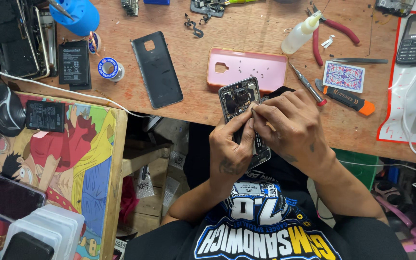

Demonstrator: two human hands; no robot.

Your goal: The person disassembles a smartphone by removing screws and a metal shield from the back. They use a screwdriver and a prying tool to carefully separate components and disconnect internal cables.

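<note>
Opened phone (240, 98), back removed and insides showing, being held over the near tabletop (246, 29) edge, left hand (229, 147) gripping its lower body, right hand (290, 125) pinching at its middle; black back cover (157, 70) and pink case (246, 67) lying set aside beyond, reassembly not yet done.

Opened phone (239, 98), back cover off, tilted upright.

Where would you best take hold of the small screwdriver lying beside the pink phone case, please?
Probably by the slim metal shaft of the screwdriver, pinched across its width from above. It lies flat on the wooden bench, slanting from its tip near the pink case to its red end, with bare wood on both long sides for fingertips.
</note>
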